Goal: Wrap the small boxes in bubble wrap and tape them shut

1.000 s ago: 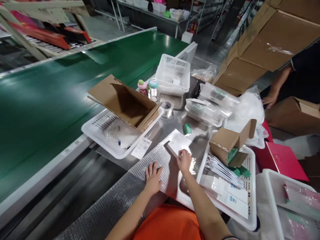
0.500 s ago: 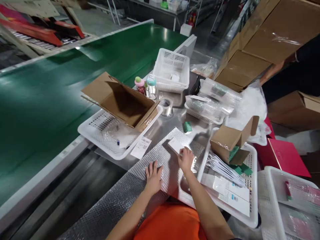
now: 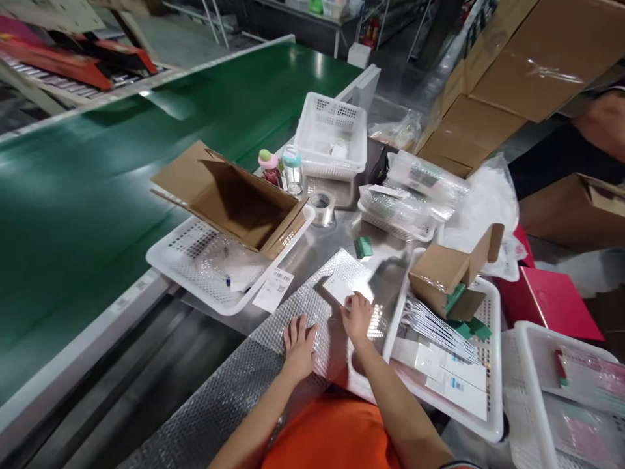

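A sheet of bubble wrap (image 3: 263, 352) runs diagonally over the metal table and down past its front edge. My left hand (image 3: 299, 348) lies on it with fingers spread, holding nothing. A small white box (image 3: 338, 287) rests on the upper part of the wrap. My right hand (image 3: 357, 317) grips the near right end of this box, fingers bent over it. Beyond the wrap sits a small green box (image 3: 364, 247). A white label (image 3: 273, 290) with printed codes lies to the left, beside the wrap.
An open cardboard box (image 3: 234, 195) sits on a white basket (image 3: 195, 286) at left, by a green conveyor (image 3: 122, 163). Tape (image 3: 322, 207) and two bottles stand behind. At right, a tray (image 3: 494, 391) holds papers and a carton. A person's hand (image 3: 605, 124) shows at far right.
The white box has turned slightly and lies flatter on the wrap, with my right hand still at its end. The other person's hand has moved up and right.
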Action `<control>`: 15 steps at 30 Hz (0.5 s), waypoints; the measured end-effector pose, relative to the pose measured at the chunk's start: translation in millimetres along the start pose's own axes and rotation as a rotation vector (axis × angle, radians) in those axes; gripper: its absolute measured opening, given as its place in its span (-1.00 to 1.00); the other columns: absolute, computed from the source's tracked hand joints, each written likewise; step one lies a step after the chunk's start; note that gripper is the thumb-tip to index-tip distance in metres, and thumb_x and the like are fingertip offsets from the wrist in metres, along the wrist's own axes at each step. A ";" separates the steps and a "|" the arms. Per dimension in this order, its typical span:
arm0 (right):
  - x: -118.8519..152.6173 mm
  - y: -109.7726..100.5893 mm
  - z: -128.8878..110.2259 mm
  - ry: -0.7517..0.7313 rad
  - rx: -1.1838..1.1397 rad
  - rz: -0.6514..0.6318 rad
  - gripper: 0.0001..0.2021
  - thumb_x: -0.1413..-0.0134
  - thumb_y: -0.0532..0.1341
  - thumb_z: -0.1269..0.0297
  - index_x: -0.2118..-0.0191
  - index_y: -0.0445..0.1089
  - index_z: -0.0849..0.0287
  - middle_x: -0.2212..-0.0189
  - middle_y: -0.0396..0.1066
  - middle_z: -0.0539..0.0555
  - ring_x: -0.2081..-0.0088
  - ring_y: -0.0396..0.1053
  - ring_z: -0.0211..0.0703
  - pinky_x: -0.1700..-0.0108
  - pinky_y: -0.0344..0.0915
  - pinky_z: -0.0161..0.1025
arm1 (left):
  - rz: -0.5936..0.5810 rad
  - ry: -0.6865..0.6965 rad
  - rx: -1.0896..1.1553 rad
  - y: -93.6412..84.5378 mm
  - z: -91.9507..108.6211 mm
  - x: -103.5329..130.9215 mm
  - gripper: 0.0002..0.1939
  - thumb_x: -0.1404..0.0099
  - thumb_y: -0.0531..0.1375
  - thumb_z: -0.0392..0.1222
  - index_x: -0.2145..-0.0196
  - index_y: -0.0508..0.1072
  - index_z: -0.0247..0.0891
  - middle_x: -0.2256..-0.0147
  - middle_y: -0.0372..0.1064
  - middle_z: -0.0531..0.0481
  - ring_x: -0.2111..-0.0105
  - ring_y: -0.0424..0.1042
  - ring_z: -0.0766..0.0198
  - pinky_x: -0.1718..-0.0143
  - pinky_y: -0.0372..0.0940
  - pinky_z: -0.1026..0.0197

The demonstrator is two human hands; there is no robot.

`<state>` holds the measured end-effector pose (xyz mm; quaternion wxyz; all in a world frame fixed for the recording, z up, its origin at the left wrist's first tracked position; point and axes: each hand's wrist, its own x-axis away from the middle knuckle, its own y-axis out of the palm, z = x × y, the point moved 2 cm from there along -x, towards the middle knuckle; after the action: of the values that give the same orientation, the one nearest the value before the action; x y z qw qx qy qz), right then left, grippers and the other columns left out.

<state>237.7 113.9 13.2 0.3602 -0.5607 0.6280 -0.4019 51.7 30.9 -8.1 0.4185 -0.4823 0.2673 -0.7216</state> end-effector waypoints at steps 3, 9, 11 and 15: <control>2.8 0.8 -1.9 0.027 0.010 -0.025 -0.91 -0.17 0.23 0.34 0.18 0.37 0.11 -0.11 0.40 0.21 -0.08 0.28 0.12 -0.06 0.13 -0.01 | 0.005 0.001 -0.003 1.4 -1.3 0.5 -0.23 -0.22 0.21 -0.26 -0.38 0.18 -0.17 -0.50 -0.34 -0.29 -0.47 -0.40 -0.32 -0.38 -0.36 -0.41; -11.1 -15.9 -6.0 0.065 -0.058 -0.017 -0.88 -0.18 0.27 0.19 0.26 0.42 0.12 -0.05 0.42 0.19 -0.08 0.27 0.14 -0.12 0.10 0.02 | -0.002 -0.046 -0.006 -14.1 7.6 0.5 -0.30 -0.18 0.24 -0.27 -0.30 0.31 -0.21 -0.48 -0.22 -0.31 -0.46 -0.29 -0.32 -0.38 -0.26 -0.40; -34.3 -25.0 -2.2 0.126 -0.040 -0.010 -0.84 -0.28 0.17 0.20 0.17 0.43 0.13 -0.05 0.41 0.20 -0.11 0.27 0.11 -0.15 0.12 -0.01 | 0.097 -0.056 0.033 -22.8 17.8 -4.9 -0.47 -0.24 0.20 -0.27 -0.19 0.41 -0.28 -0.42 -0.02 -0.36 -0.42 -0.09 -0.26 -0.37 -0.12 -0.34; -94.3 -38.8 12.7 0.253 0.106 -0.093 -0.67 -0.23 0.05 0.51 -0.06 0.38 0.26 -0.09 0.39 0.31 -0.16 0.28 0.09 -0.11 0.19 -0.10 | 0.281 0.033 0.459 -29.9 45.5 -31.6 -0.61 -0.30 0.15 -0.28 -0.08 0.45 -0.33 -0.17 0.33 -0.35 -0.21 0.31 -0.04 -0.26 0.20 -0.07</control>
<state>275.8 204.4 43.2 0.2881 -0.5142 0.6197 -0.5182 89.0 74.1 18.4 0.6086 -0.3212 0.1680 -0.7058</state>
